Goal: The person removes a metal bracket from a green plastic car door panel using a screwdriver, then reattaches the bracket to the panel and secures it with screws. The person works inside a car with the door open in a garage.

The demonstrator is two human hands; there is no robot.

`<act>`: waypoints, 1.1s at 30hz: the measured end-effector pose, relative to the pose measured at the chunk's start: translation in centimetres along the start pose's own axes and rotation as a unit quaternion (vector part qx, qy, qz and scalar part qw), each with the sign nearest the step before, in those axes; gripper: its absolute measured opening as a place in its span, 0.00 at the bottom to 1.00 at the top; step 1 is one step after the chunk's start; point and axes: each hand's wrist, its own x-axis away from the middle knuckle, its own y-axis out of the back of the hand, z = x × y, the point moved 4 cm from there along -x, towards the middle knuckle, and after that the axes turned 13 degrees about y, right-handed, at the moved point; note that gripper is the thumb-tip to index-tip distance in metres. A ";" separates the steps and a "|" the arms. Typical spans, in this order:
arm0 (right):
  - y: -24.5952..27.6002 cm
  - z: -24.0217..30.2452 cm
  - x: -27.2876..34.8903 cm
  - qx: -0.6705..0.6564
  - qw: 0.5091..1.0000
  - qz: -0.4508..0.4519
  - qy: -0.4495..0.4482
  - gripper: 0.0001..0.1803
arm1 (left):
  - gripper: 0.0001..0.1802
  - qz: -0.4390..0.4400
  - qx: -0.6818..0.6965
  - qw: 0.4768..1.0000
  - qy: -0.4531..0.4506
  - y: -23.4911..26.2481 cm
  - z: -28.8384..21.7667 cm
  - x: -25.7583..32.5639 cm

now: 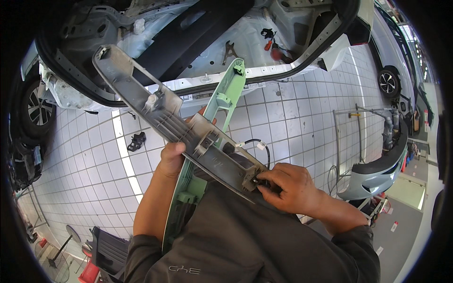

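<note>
A long grey plastic trim panel (163,118) with ribs and clips lies slantwise in front of me, its ribbed side up. My left hand (171,158) is closed round its middle, thumb on the near edge and fingertips showing past the far edge. Crossing beneath it is a similar light-green trim panel (226,96), which the left hand seems to grip as well. My right hand (290,188) pinches at the grey panel's near right end, by a small bracket; the small dark piece at its fingertips is too small to name. A black cable (265,148) with white connectors loops out beside it.
Ahead is a car's open rear (207,85), with pliers (230,51) on its body floor. A black part (137,141) lies on the tiled floor. At right, a bumper (377,174) sits by a metal stand (349,127); another car (389,61) is beyond.
</note>
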 end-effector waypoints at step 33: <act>0.2 -0.7 -0.8 0.003 0.996 -0.027 0.079 0.11 | 0.65 0.024 -0.092 0.995 -0.031 0.0 -0.3 -1.0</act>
